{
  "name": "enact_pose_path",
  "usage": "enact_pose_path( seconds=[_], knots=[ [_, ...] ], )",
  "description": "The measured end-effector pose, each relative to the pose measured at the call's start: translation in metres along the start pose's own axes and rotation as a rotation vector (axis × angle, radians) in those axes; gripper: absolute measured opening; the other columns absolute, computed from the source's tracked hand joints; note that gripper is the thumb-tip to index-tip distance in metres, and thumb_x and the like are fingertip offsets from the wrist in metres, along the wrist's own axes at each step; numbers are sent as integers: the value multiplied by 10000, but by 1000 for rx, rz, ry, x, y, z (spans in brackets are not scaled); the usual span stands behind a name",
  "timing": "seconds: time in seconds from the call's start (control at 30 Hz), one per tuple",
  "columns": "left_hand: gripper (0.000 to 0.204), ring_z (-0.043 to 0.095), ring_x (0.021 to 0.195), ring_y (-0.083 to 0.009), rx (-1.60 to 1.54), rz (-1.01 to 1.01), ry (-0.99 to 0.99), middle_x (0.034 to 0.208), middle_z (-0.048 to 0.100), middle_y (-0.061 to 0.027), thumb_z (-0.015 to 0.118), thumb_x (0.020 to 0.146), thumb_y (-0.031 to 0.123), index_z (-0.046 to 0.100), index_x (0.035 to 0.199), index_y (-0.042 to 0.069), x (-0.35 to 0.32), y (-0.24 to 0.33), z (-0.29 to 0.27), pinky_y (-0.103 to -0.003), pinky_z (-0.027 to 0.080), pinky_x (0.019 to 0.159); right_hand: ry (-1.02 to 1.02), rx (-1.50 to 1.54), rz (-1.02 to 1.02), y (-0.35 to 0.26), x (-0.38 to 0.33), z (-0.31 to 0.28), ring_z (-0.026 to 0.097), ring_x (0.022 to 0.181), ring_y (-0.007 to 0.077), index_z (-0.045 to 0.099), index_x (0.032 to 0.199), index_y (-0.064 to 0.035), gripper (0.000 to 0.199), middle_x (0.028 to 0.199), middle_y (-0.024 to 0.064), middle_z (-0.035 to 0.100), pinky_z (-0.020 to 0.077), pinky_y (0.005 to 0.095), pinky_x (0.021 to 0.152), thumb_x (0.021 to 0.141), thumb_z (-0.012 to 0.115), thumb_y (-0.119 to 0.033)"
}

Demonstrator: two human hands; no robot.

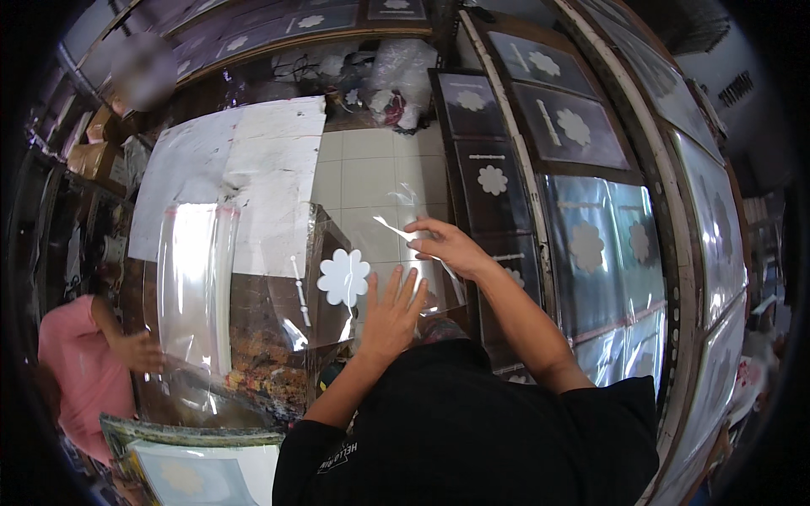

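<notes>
A large clear plastic sheet (253, 278) lies spread over a dark framed panel in front of me, with a white flower-shaped cutout (343, 277) and a thin white strip (299, 292) showing under it. My left hand (391, 314) rests flat with fingers spread on the sheet, just right of the flower cutout. My right hand (447, 245) pinches the sheet's far right edge, where the plastic (396, 228) lifts and folds into a crease.
Dark framed panels with white flower cutouts (492, 180) lean stacked along the right, some wrapped in plastic (607, 253). White paper sheets (245, 169) lie on the tiled floor (371, 169). A person in a pink shirt (80, 363) works at the left. Another framed panel (194, 464) sits at the lower left.
</notes>
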State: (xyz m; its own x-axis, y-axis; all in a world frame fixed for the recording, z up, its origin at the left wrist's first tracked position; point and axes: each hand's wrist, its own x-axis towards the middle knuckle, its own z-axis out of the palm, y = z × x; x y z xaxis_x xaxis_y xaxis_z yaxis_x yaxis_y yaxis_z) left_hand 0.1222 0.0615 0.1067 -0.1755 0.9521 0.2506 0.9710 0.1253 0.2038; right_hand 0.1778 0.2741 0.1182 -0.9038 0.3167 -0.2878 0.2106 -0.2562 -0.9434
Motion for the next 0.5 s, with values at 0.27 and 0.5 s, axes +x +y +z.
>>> enact_pose_path(
  seconds=[0.27,0.5],
  knots=[
    [639,322,1448,-370,-224,148,-187,1536,385,-195,682,888,367,502,1420,63,14,28,23,-630,215,1162,306,-53,69,55,-36,-73,674,996,175,628,1272,-5,351,1144,112,685,530,286,848,927,565,-15],
    [704,266,1453,-479,-269,-244,-43,1554,319,-282,727,831,233,455,1445,23,9,-32,-8,-625,165,1177,364,-235,131,84,-33,-141,626,1192,249,477,1423,8,576,1424,182,529,479,333,1032,867,424,149]
  ],
)
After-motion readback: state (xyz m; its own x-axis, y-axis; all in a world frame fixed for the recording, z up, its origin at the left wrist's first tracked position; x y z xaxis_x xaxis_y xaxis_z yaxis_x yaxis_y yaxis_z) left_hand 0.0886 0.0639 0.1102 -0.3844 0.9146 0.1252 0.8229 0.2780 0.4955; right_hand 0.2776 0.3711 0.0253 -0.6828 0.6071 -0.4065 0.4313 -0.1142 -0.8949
